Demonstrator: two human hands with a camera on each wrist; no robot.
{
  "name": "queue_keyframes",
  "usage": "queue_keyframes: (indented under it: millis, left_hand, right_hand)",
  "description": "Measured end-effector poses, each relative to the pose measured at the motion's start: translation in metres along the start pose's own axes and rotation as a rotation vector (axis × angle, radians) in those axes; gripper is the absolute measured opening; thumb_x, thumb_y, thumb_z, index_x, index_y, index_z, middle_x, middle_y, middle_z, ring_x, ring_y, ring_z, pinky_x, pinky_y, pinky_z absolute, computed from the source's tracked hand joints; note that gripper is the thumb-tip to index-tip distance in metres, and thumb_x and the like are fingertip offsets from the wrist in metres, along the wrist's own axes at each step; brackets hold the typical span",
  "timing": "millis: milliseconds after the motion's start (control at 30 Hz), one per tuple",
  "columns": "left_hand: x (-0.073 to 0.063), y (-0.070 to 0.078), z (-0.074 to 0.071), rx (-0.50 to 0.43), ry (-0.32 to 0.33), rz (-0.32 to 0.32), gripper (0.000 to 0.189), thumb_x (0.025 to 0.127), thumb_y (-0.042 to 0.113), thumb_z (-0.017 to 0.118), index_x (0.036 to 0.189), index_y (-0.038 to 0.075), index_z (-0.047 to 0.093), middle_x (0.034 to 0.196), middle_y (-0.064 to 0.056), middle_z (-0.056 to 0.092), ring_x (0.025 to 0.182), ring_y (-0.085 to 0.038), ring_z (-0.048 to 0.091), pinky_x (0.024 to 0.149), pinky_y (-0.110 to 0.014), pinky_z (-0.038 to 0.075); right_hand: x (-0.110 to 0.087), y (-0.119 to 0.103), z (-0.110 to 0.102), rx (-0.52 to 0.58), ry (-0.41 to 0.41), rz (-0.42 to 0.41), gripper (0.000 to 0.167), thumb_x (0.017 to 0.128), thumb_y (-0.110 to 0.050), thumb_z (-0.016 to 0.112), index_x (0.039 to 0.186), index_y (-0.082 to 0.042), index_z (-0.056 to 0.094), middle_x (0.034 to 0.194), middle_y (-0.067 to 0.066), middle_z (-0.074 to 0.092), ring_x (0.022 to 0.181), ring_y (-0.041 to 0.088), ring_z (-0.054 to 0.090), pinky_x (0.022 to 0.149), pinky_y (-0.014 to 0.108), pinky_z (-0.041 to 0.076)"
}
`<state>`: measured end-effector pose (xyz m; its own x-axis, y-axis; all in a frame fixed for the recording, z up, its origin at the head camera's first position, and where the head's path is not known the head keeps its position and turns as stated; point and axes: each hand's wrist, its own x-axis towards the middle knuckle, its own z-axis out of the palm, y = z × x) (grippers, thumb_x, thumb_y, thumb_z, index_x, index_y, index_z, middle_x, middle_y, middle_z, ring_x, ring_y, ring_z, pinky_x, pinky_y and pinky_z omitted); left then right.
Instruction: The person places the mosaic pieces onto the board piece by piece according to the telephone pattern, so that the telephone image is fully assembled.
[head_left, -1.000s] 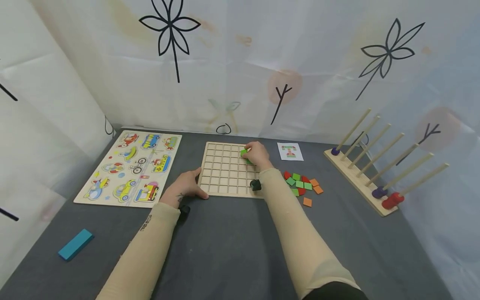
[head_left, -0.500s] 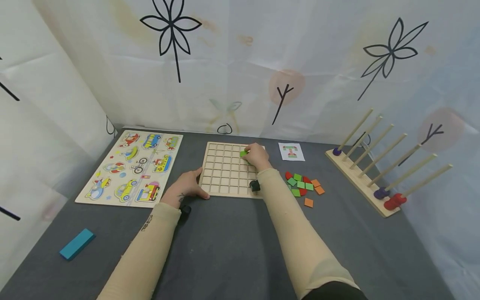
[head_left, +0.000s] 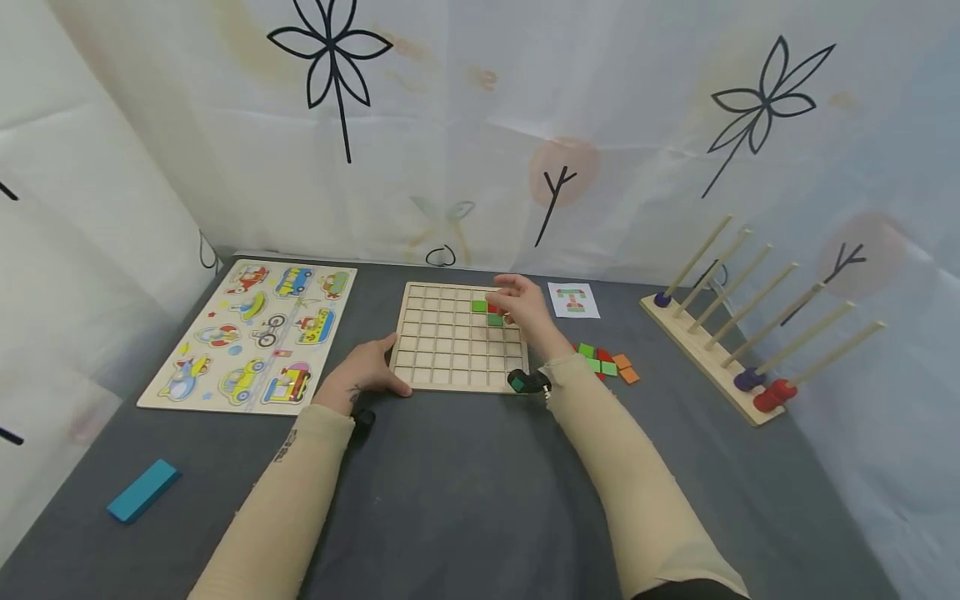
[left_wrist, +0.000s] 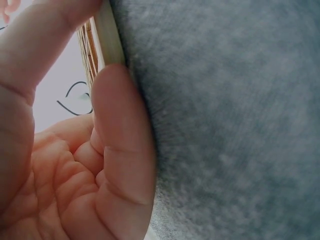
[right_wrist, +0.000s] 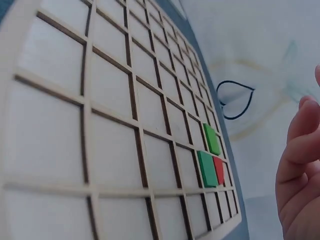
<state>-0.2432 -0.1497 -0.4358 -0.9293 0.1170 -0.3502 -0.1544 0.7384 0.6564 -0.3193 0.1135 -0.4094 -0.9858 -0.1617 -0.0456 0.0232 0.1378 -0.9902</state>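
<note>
Starting from my far left, I have a blue block (head_left: 142, 492) lying flat on the dark grey table (head_left: 450, 517), and behind it a vehicle puzzle board (head_left: 247, 333) covered in bright cars, boats and planes. Just beside that comes the left hand (head_left: 364, 371), thumb and forefinger spread apart and touching the near left corner of the wooden grid board (head_left: 442, 350); my left wrist view has the fingers right against its pale edge. The grid board lies flat in the middle of the table, and three pieces sit toward its far right corner: a light green square (head_left: 478, 307), a red piece (head_left: 492, 307) directly to its right, and a darker green square (head_left: 495, 320) on the near side of the red one. Over them I see the right hand (head_left: 525, 310), fingers loosely bent and apart, lifted clear of the board in my right wrist view. Farther right there's a small pattern card (head_left: 573, 300), and nearer than the card a cluster of green and red loose pieces (head_left: 609, 367) with two orange squares (head_left: 628, 375) at its right. Finally, at the far right, a slanting peg stand (head_left: 701, 348) carries purple and red beads.
</note>
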Motion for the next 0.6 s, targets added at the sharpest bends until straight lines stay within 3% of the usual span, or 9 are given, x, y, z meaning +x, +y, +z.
queue_keyframes:
  millis: [167, 600]
  left_hand:
    - [0.001, 0.0, 0.0, 0.013, 0.003, 0.005, 0.114, 0.06, 0.019, 0.086, 0.148, 0.004, 0.016, 0.147, -0.024, 0.027, 0.111, -0.031, 0.044, 0.098, -0.044, 0.036]
    - [0.001, -0.001, 0.0, 0.029, -0.006, 0.043, 0.114, 0.059, 0.019, 0.087, 0.148, 0.003, 0.017, 0.147, -0.024, 0.027, 0.116, -0.032, 0.041, 0.103, -0.045, 0.032]
  right_hand:
    - [-0.023, -0.003, -0.019, 0.065, -0.03, 0.005, 0.043, 0.086, -0.006, 0.062, 0.127, -0.002, 0.048, 0.079, -0.005, 0.061, 0.059, 0.012, 0.046, 0.053, 0.028, 0.034]
    - [-0.077, 0.017, -0.079, -0.066, -0.005, 0.049, 0.046, 0.086, -0.006, 0.062, 0.129, 0.001, 0.045, 0.073, -0.01, 0.06, 0.052, 0.008, 0.039, 0.051, 0.028, 0.031]
